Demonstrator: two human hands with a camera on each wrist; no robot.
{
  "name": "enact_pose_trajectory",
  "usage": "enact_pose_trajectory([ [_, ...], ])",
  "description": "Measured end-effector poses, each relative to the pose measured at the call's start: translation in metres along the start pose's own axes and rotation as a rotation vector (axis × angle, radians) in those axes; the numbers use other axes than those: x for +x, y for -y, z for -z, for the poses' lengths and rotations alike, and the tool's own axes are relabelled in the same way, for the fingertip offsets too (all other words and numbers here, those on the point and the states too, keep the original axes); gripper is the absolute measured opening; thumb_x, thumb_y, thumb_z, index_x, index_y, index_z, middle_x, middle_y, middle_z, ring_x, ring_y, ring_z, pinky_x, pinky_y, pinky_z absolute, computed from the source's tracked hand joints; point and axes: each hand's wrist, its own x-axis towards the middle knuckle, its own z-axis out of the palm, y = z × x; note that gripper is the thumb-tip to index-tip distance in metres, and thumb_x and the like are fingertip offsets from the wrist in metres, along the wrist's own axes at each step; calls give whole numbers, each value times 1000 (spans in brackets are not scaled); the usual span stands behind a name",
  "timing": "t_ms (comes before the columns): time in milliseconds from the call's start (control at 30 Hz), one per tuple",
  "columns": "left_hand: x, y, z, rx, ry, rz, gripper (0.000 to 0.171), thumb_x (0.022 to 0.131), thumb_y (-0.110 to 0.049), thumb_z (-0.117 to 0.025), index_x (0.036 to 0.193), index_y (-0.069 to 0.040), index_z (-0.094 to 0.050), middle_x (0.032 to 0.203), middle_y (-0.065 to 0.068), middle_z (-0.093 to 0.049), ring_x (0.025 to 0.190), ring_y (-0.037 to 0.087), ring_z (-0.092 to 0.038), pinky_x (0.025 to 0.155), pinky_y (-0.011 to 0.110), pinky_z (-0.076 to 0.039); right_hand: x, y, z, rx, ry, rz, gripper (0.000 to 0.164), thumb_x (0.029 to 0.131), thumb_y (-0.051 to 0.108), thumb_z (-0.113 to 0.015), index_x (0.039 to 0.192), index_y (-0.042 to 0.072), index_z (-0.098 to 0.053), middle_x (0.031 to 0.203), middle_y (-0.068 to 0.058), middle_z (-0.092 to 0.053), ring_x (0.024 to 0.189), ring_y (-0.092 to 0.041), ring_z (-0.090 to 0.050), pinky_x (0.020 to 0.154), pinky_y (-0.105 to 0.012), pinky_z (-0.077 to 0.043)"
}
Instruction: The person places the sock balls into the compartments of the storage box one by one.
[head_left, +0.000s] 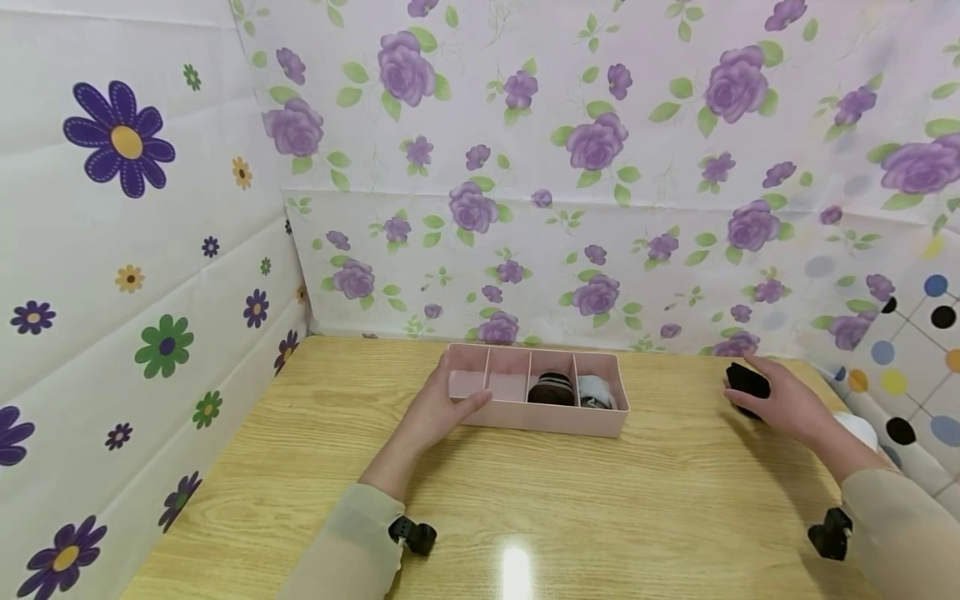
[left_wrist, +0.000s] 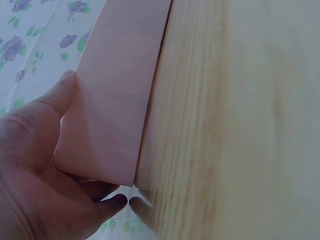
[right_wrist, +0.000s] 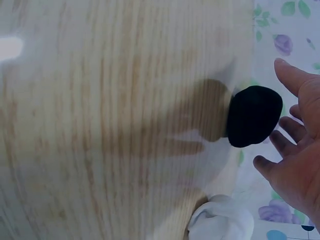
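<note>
"What worried you?"
"My right hand's (head_left: 791,408) fingers were spread around the black cloth bundle (head_left: 747,388), frame right; a lopsided pinch might have rolled it off."
"Your left hand (head_left: 433,410)?"
"Gripped the pink four-compartment box (head_left: 547,419), lower centre; tugging could've skewed it."

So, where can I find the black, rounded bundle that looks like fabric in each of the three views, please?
Head: the black, rounded, fabric-like bundle is toward the right, slightly below mid-height, at the right hand.
Left wrist: not in this picture.
Right wrist: toward the right, about mid-height, just left of that hand.
Shared landmark: the white sheet with purple flowers, at the back in head, upper left in left wrist, right side in right wrist.
</note>
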Motion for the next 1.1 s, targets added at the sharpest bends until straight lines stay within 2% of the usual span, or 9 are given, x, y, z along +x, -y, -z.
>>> enact_pose_trajectory([
  [567, 1, 1, 0, 11, -4, -5, 114, 104, -45, -78, 177, -3, -1, 180, 26, -18, 163, 46, -25, 131, 62, -25, 1, -17, -9, 18, 10, -4, 97, 112, 40, -68, 170, -13, -10, 169, -48, -14, 148, -74, -22, 112, -85, -28],
  [900, 0, 1, -1, 4, -3, -2, 112, 105, -44, -78, 177, -4, -2, 180, 26, -18, 163, 47, -26, 130, 63, -25, 2, -30, -12, 22, 8, 0, 97, 110, 40, -71, 169, -15, -16, 163, -51, -25, 144, -73, -30, 111, -82, -34],
  [1100, 1, 3, -1, 8, -7, -9, 113, 105, -43, -78, 177, -4, -2, 179, 27, -19, 162, 47, -27, 130, 64, -26, 0, -32, -11, 18, 9, 13, 96, 110, 35, -73, 167, -17, -16, 160, -54, -27, 142, -74, -33, 108, -82, -37],
])
